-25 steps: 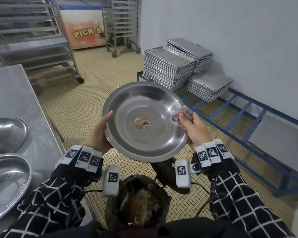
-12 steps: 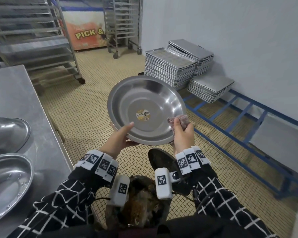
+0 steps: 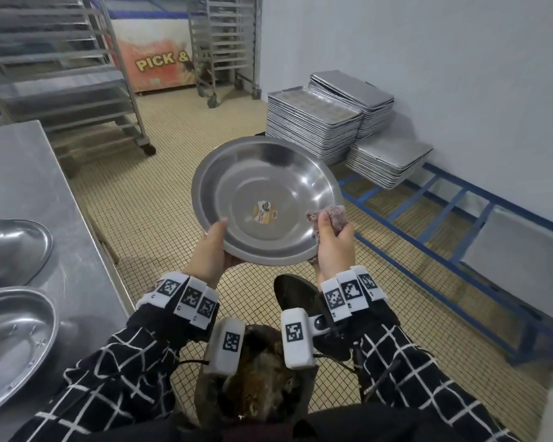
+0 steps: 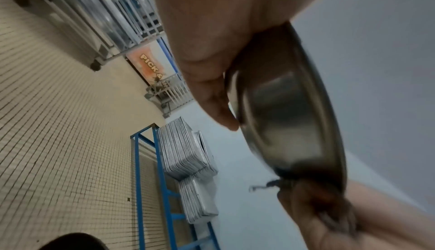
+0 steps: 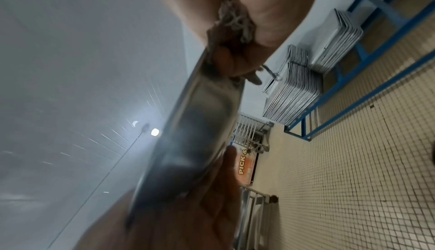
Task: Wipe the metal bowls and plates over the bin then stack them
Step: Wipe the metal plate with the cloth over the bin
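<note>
On our left, two metal bowls (image 3: 10,342) sit on the steel table (image 3: 29,173). We hold a third bowl (image 3: 265,202), tilted above the bin (image 3: 259,390); its centre sticker is too small to read. Our left hand (image 3: 209,250) grips its near-left rim, thumb inside and fingers underneath. Our right hand (image 3: 334,247) has its fingers curled round one reddish cloth (image 3: 331,215), pinching it against the near-right rim. Behind, a sign (image 3: 160,63) reads "PICK &". Three stacks of trays (image 3: 313,122) rest on a blue rack (image 3: 454,205).

Metal bowl (image 3: 265,202) in left hand (image 3: 209,250) over bin (image 3: 259,390), right hand (image 3: 336,247) w/ cloth (image 3: 336,215) at rim.
</note>
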